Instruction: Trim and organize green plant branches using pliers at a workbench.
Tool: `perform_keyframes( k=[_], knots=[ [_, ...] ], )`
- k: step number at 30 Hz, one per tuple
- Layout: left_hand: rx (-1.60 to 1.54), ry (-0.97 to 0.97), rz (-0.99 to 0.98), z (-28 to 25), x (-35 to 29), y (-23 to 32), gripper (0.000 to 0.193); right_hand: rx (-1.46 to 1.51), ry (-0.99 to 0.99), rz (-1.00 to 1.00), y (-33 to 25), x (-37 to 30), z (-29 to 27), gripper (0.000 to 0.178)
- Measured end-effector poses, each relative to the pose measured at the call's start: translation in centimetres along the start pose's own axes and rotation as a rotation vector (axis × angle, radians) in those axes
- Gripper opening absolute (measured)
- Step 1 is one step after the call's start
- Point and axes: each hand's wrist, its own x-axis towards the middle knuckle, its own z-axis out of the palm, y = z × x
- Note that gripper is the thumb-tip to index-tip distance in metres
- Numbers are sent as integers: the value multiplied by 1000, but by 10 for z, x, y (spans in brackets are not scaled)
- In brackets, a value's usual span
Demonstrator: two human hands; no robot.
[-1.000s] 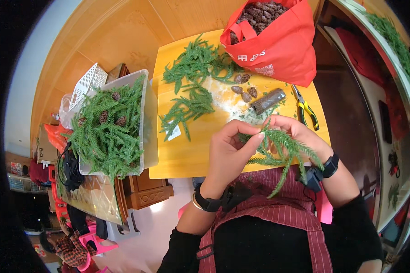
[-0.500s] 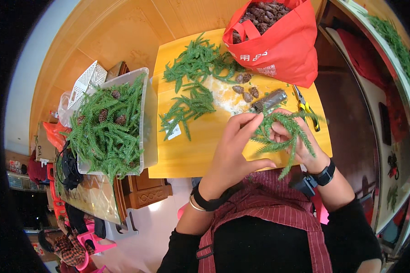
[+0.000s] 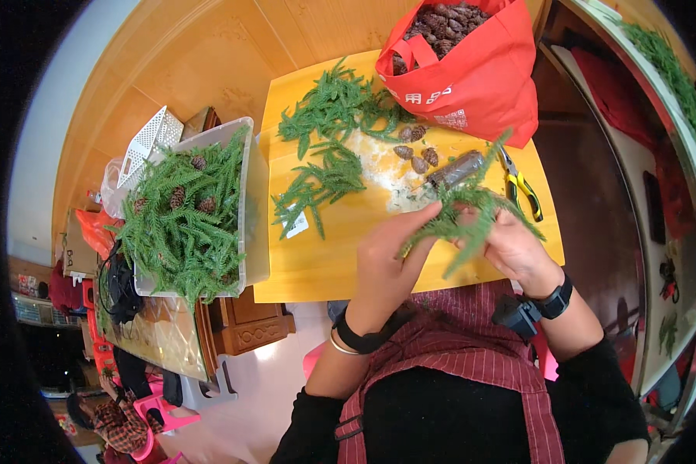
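Above the near right part of the yellow table (image 3: 317, 271), both my hands are closed on one artificial pine sprig (image 3: 472, 220), its green fronds fanning out and partly blurred. My left hand (image 3: 394, 251) pinches it from the left, thumb and fingers together. From the right, the fingers of my right hand (image 3: 518, 251) grip near its middle, where the stem is hidden by needles. Just beyond lie a dark cylindrical roll (image 3: 456, 168) and yellow-and-black pliers (image 3: 520, 185). Several loose pine cones (image 3: 419, 165) rest farther back.
Green sprigs (image 3: 332, 108) are heaped at the table's back left. A red bag (image 3: 472, 85) of pine cones stands at the back right. Left of the table, a clear plastic bin (image 3: 249, 201) holds sprigs with cones. Another person (image 3: 120, 421) sits far left.
The sprig has turned in my hands, its fronds now pointing up and left rather than curling down to the right. My left hand has closed in on it.
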Motion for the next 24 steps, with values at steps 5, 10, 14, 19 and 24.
perform_keyframes(
  k=[5, 10, 14, 19, 24],
  knots=[
    [-470, 71, -468, 11, -6, 1, 22, -240, -154, -67, 1, 5, -8, 13],
    [-940, 109, -698, 20, -3, -1, 15, -423, -134, -299, 17, 6, -15, 7],
    [-923, 131, -801, 22, -2, 3, 14, -909, -10, -545, 14, -1, -11, 5],
    [-1014, 139, -861, 21, -4, 4, 14, -1213, 31, -931, 13, -5, -4, 11],
    [-961, 121, -802, 19, -10, -8, 11, -1280, 29, -1056, 13, -6, -5, 14]
  ],
)
